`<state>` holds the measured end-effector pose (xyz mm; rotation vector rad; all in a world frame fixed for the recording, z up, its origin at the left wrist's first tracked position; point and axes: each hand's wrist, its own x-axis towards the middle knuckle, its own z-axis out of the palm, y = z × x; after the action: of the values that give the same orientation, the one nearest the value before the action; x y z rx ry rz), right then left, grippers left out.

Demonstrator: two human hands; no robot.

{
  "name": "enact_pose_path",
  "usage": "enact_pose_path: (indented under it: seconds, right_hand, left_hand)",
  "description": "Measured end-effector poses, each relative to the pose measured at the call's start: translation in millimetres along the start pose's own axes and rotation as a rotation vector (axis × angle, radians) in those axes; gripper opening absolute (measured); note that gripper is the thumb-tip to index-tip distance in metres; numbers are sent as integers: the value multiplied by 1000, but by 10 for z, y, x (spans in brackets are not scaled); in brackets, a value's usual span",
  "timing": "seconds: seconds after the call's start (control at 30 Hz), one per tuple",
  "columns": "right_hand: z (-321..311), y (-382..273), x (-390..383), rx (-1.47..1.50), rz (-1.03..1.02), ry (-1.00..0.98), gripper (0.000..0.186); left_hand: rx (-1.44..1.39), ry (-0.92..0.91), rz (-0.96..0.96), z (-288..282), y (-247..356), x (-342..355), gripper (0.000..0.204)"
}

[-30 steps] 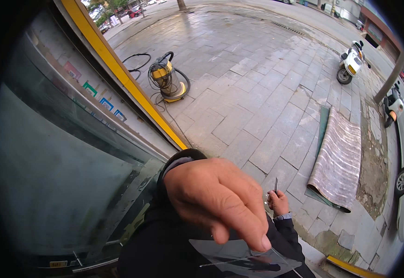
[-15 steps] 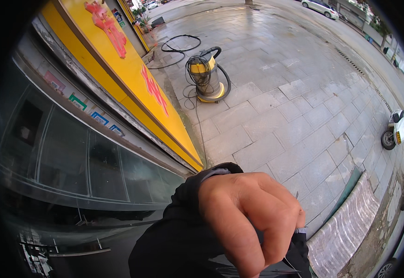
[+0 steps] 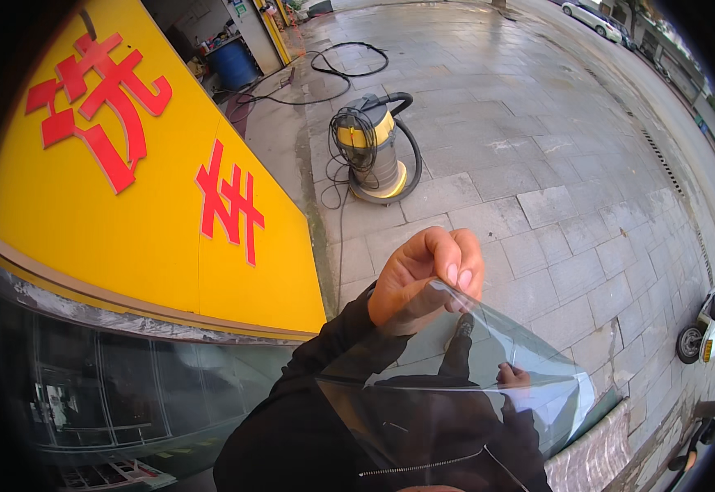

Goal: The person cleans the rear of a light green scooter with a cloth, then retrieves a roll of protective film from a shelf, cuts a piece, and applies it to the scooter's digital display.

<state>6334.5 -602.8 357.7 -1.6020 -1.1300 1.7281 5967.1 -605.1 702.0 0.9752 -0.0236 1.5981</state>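
A thin, see-through sheet of tinted film [image 3: 447,394] spreads in front of my dark jacket, creased and shiny along its right side. By its upper corner I hold it in my left hand [image 3: 427,275], thumb and fingertips pinched together. My right hand [image 3: 515,384] shows smaller and dimmer, lower down behind the film, with its fingers curled in. Whatever lies between those fingers is blurred by the film. My shoe [image 3: 462,325] and leg are seen through the sheet too.
A yellow-and-black wet vacuum [image 3: 371,148] with coiled cord stands ahead on grey paving. Left is a yellow panel [image 3: 169,213] with red characters above dark glass [image 3: 127,402]. A patterned mat [image 3: 595,455] lies lower right, near a white scooter [image 3: 710,328]. A blue barrel [image 3: 233,64] stands far left.
My left hand, close and large before, has moved up and away and now shows the film in its pinch. The film has come into view. My view has shifted, showing more yellow panel.
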Motion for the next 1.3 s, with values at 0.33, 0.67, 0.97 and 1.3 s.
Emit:
enact_pose_path:
  seconds: [0.33,0.67,0.97,1.3]
  right_hand:
    - [384,-2534,3655,-179,-49,-346,20]
    - [1147,-4085,6942,-347,-164,-326,24]
    - [1487,-5290,9353,-407,-31,-247,22]
    - [3639,-7291,12611,-576,-245,-557,18]
  left_hand:
    - [18,766,287,-2903,-302,1920,19]
    - [560,1151,868,-6728,856,2564,21]
    - [791,1157,672,-8727,1373,4856,27]
    - [917,1303,626,-10418,1785,6575,13]
